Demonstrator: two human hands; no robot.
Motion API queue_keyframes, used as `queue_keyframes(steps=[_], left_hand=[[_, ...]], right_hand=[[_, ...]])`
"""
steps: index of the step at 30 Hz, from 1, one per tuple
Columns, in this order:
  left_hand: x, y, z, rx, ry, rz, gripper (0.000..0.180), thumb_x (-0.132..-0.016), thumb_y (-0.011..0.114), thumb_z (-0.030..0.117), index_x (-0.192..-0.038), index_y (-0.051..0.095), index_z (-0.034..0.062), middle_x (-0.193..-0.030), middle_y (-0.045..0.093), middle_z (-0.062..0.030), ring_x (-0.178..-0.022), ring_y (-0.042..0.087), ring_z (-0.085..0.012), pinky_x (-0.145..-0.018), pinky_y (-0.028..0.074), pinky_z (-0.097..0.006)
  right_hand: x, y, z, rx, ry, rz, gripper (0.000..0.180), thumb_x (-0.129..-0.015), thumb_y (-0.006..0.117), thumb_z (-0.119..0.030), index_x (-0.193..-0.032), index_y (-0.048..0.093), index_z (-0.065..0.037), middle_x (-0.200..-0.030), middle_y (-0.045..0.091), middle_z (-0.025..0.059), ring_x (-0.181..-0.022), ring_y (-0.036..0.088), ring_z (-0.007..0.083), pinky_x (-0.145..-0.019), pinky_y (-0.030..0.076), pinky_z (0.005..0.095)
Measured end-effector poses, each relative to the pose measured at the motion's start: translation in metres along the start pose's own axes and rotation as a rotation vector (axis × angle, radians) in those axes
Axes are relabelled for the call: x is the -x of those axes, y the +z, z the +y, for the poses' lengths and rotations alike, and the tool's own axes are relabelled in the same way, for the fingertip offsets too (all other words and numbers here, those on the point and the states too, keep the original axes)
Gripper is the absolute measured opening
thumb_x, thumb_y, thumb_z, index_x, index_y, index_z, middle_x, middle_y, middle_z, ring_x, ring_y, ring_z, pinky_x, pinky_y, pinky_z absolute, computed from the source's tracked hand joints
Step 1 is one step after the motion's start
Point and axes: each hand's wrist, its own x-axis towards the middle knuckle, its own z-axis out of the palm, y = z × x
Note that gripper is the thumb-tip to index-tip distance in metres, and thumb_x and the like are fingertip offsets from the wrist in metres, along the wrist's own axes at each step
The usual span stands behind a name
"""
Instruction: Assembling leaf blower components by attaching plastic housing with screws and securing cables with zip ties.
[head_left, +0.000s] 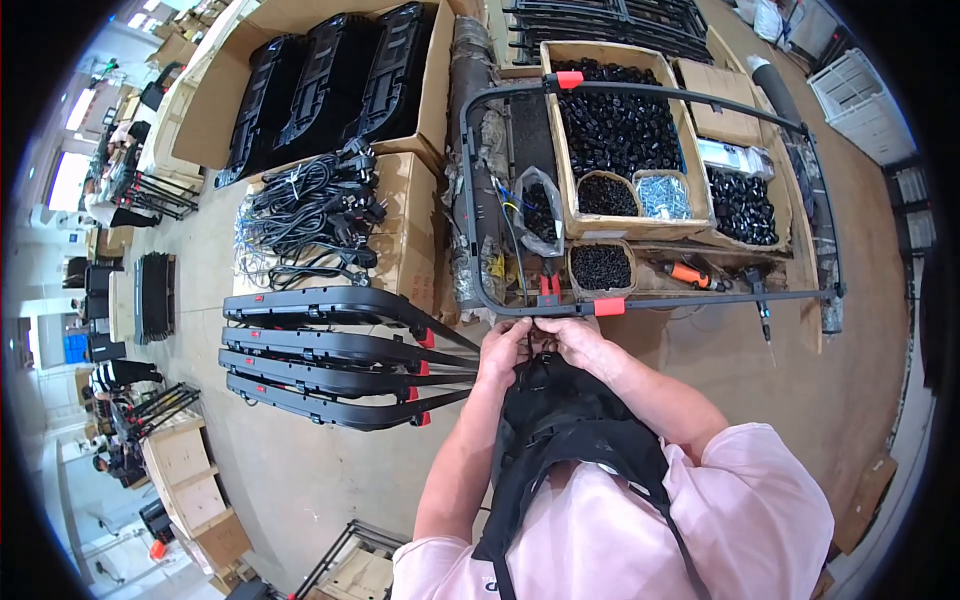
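Observation:
A black tubular frame (720, 299) with rounded corners and red clips (609, 306) lies across the parts bench in front of me. At its near bar, my left hand (503, 349) and my right hand (572, 342) meet, fingertips pinched together. Something thin and dark shows between them, too small to name. A thin dark cable (515, 235) with coloured wire ends lies inside the frame, beyond my hands. Just past the near bar is a red-handled tool (549, 286), partly hidden by the bar.
Cardboard boxes hold black plastic parts (620, 125), silver screws (662, 197) and black screws (601, 267). An orange tool (694, 275) and a power driver (760, 300) lie right. Bundled power cables (310, 215) and several black curved panels (320, 345) are left. People work far left.

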Motion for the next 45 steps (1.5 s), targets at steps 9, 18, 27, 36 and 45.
queue_keyframes(steps=[9, 18, 27, 36, 45], left_hand=[[-0.001, -0.008, 0.005, 0.027, -0.050, -0.126, 0.037, -0.100, 0.074, 0.032, -0.120, 0.066, 0.0014, -0.103, 0.075, -0.0096, -0.081, 0.075, -0.0191, -0.063, 0.058, -0.029], [0.011, -0.018, -0.030, -0.027, 0.140, -0.214, 0.028, -0.108, 0.064, 0.029, -0.098, 0.071, 0.0031, -0.081, 0.069, -0.0025, -0.066, 0.059, -0.0114, -0.063, 0.047, -0.028], [0.029, -0.022, -0.051, -0.177, 0.544, -0.042, 0.026, -0.108, 0.063, 0.026, -0.114, 0.069, 0.0012, -0.086, 0.065, -0.0017, -0.076, 0.057, -0.0114, -0.070, 0.050, -0.030], [0.042, -0.040, -0.047, -0.318, 0.641, 0.011, 0.033, -0.105, 0.058, 0.024, -0.127, 0.064, 0.0003, -0.107, 0.073, -0.0154, -0.100, 0.067, -0.0261, -0.091, 0.052, -0.040], [0.032, -0.048, -0.052, -0.282, 0.501, -0.121, 0.028, -0.106, 0.058, 0.023, -0.125, 0.067, 0.0037, -0.097, 0.069, -0.0043, -0.087, 0.061, -0.0129, -0.080, 0.051, -0.032]], right_hand=[[0.008, 0.015, 0.012, -0.161, -0.016, 0.024, 0.019, -0.102, 0.069, -0.022, -0.115, 0.075, -0.009, -0.105, 0.075, 0.0028, -0.088, 0.066, 0.0176, -0.084, 0.051, 0.0359], [0.063, 0.049, -0.025, 1.134, -0.353, 0.120, 0.034, -0.103, 0.059, -0.015, -0.131, 0.069, 0.001, -0.105, 0.078, 0.0124, -0.097, 0.074, 0.0278, -0.089, 0.059, 0.0405], [0.042, 0.120, -0.063, 2.387, -0.560, -0.395, 0.028, -0.088, 0.067, -0.012, -0.115, 0.071, -0.003, -0.107, 0.072, 0.0155, -0.108, 0.071, 0.0349, -0.089, 0.059, 0.0450], [0.038, 0.130, -0.084, 2.349, -0.708, -0.673, 0.021, -0.089, 0.068, -0.016, -0.104, 0.064, -0.001, -0.106, 0.070, 0.0186, -0.108, 0.069, 0.0374, -0.093, 0.056, 0.0478], [0.041, 0.112, -0.090, 2.201, -0.709, -0.605, 0.020, -0.089, 0.072, -0.016, -0.103, 0.065, -0.002, -0.105, 0.069, 0.0196, -0.104, 0.068, 0.0392, -0.092, 0.055, 0.0491]])
